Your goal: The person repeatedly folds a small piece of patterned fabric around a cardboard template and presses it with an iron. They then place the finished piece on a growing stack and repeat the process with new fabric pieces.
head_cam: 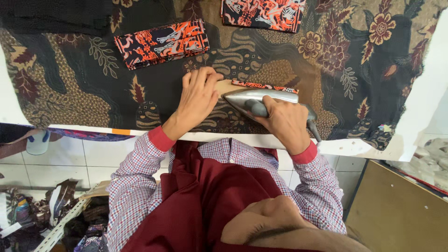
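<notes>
My right hand (pixel 284 122) grips the grey handle of a silver metal iron (pixel 258 96) whose pointed tip faces left. The iron rests on a tan card piece with an orange, black and white patterned fabric strip (pixel 263 86) showing along its far edge. My left hand (pixel 198 95) lies flat, fingers spread, pressing down on the tan piece (pixel 227 86) just left of the iron's tip. Everything sits on a table covered with a dark floral batik cloth (pixel 70 79).
A stack of folded orange-black fabric pieces (pixel 162 43) lies at the far left of my hands, another stack (pixel 262 13) at the top edge. Below the table's near edge are white floor tiles, a rack of fabric scraps (pixel 51 217) at left, a brown board (pixel 396 210) at right.
</notes>
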